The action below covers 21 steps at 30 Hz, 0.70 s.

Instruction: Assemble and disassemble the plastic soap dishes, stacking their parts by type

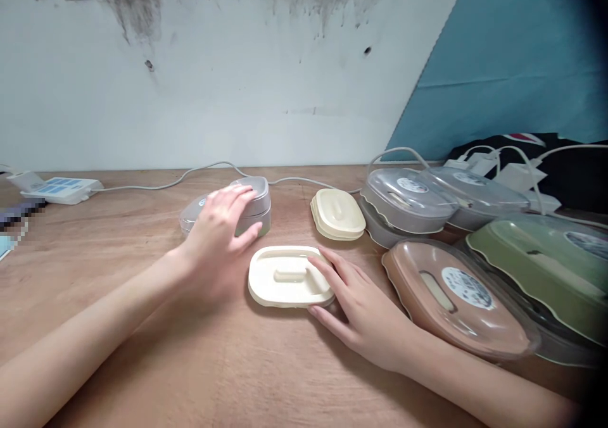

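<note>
My right hand (354, 298) holds the right end of a shallow cream lid (289, 276) with a raised bar in its middle. Its fingers lie over the rim and the thumb is at the near edge; the lid rests on the table. My left hand (221, 222) is at a small stack of grey plastic boxes (256, 206), fingers stretched over it and thumb apart on the near side. Whether it touches them I cannot tell. Behind the fingers a clear-topped grey box (190, 213) is partly hidden. Beyond my right hand sits a pile of cream lids (337, 214).
At the right are grey boxes with clear covers (411, 194), a brown box (456, 295) and a green box (536, 251). A white cable (199, 173) runs along the wall from a power strip (66, 189). Chargers (517, 175) stand at the back right.
</note>
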Motion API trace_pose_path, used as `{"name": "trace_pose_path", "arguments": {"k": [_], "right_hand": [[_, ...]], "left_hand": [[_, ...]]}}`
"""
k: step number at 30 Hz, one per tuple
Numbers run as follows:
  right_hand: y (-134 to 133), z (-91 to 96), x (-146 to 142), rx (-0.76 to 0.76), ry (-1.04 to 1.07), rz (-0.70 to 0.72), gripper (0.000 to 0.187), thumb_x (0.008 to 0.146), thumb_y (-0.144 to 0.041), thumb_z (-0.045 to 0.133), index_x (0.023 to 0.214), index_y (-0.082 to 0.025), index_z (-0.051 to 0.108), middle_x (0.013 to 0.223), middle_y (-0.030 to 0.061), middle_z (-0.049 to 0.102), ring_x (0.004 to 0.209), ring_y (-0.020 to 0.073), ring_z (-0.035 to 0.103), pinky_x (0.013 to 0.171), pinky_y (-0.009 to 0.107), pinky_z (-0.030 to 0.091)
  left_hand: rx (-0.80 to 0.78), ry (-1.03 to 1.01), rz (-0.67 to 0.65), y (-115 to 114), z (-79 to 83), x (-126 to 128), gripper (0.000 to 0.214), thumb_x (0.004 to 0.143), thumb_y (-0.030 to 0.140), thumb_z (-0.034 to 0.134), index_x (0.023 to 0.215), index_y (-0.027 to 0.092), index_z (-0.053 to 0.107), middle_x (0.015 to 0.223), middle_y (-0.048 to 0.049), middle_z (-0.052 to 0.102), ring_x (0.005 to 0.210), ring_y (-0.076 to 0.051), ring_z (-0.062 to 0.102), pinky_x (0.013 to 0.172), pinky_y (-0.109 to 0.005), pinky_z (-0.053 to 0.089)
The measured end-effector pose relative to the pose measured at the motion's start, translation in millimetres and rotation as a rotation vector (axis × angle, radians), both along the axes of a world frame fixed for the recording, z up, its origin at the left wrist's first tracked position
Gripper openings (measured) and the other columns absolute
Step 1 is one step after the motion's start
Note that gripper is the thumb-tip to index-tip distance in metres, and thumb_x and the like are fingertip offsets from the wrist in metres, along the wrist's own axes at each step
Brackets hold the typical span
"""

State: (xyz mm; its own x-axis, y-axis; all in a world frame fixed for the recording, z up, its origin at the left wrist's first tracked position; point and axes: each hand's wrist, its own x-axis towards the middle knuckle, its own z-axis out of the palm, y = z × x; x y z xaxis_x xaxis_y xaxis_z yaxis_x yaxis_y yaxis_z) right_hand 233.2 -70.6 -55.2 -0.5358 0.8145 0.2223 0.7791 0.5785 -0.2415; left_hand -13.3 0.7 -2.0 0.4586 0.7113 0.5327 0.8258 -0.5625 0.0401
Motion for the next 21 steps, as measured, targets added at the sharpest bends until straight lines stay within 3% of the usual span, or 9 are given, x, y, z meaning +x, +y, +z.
{"name": "trace_pose_path", "arguments": {"k": [2, 6, 12, 14, 18, 21], "right_hand": [[-0.2, 1.2, -0.6, -0.01, 0.001, -0.008, 0.055, 0.086, -0.039, 0.043, 0.134, -0.012, 0.033, 0.139, 0.0192, 0.033, 0.126, 0.0294, 0.035, 0.1, 0.047, 0.036], [-1.0, 3.7, -1.4, -0.02, -0.006, -0.013, 0.056, 0.086, -0.038, 0.043, 0.134, -0.011, 0.033, 0.139, 0.0199, 0.032, 0.127, 0.03, 0.034, 0.101, 0.047, 0.035], [-1.2, 2.4, -0.6, -0.001, 0.011, -0.007, 0.059, 0.086, -0.039, 0.043, 0.135, -0.01, 0.03, 0.138, 0.0201, 0.034, 0.127, 0.0293, 0.035, 0.101, 0.047, 0.035], [-1.4, 0.8, -0.3, 0.017, 0.027, -0.007, 0.063, 0.085, -0.039, 0.044, 0.137, -0.008, 0.025, 0.138, 0.0206, 0.034, 0.127, 0.0282, 0.034, 0.102, 0.045, 0.035], [-1.5, -0.5, -0.2, 0.039, 0.054, -0.018, 0.073, 0.083, -0.039, 0.048, 0.139, -0.006, 0.016, 0.138, 0.0215, 0.035, 0.128, 0.0277, 0.034, 0.102, 0.044, 0.035], [-0.9, 0.4, -0.6, 0.026, 0.073, -0.033, 0.075, 0.081, -0.039, 0.05, 0.139, -0.006, 0.016, 0.136, 0.0219, 0.037, 0.126, 0.0283, 0.037, 0.101, 0.044, 0.037]], "left_hand": [[-0.163, 0.055, 0.149, 16.8, 12.5, 5.2, 0.052, 0.084, 0.042, 0.046, 0.123, 0.007, 0.048, 0.125, -0.0162, 0.053, 0.119, -0.029, 0.044, 0.103, -0.046, 0.024], [-0.307, 0.027, 0.225, 39.8, 24.1, 14.9, 0.039, 0.08, 0.047, 0.049, 0.099, 0.015, 0.065, 0.09, -0.0099, 0.068, 0.093, -0.03, 0.059, 0.089, -0.045, 0.039], [-0.245, -0.185, 0.262, 35.6, 30.9, 12.4, 0.039, 0.082, 0.043, 0.048, 0.112, 0.019, 0.058, 0.11, -0.0057, 0.063, 0.103, -0.024, 0.056, 0.089, -0.035, 0.043], [-0.131, -0.289, 0.14, 22.1, 26.9, 8.7, 0.039, 0.08, 0.037, 0.052, 0.114, 0.017, 0.055, 0.112, -0.0071, 0.061, 0.104, -0.024, 0.055, 0.091, -0.036, 0.043], [0.058, -0.357, -0.307, -15.2, -1.4, 0.0, 0.038, 0.08, 0.018, 0.053, 0.117, 0.016, 0.049, 0.115, -0.0105, 0.056, 0.116, -0.026, 0.046, 0.096, -0.04, 0.041], [0.011, -0.335, -0.472, -33.4, -26.6, -6.4, 0.047, 0.079, 0.009, 0.049, 0.125, 0.017, 0.04, 0.115, -0.0125, 0.054, 0.117, -0.027, 0.044, 0.098, -0.046, 0.039]]}}
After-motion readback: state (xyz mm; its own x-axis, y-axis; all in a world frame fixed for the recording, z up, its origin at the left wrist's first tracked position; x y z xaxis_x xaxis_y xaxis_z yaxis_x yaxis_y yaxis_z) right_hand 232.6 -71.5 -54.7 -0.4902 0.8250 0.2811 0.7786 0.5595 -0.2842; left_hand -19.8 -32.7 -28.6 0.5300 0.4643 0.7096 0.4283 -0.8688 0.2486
